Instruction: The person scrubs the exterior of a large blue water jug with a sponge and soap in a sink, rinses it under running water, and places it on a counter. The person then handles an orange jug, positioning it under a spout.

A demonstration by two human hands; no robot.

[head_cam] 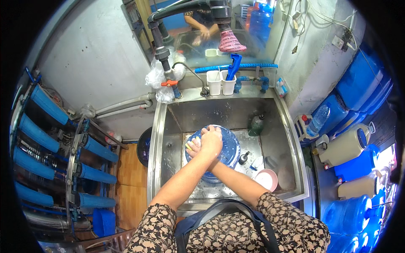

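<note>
A round blue water jug (229, 145), wet and streaked with suds, stands in a stainless steel sink (218, 110). My forearms cross above it. My left hand (212, 140) is on top, its bent fingers gripping the upper part of the jug; what lies under the palm is hidden. Beneath the left wrist, my right hand (194, 148) holds a yellow sponge (191, 145) against the jug's left side. Foam covers the right fingers. Close by on the sink floor are a small dark-capped bottle (243, 158), a pink bowl (266, 179) and a green pump bottle (256, 125).
Two white cups (214, 83) stand on the back ledge beside a black pipe with an orange valve handle (169, 83). A pink-wrapped outlet (231, 41) hangs overhead. Blue filter housings (98, 173) line the left; water containers (345, 210) crowd the right.
</note>
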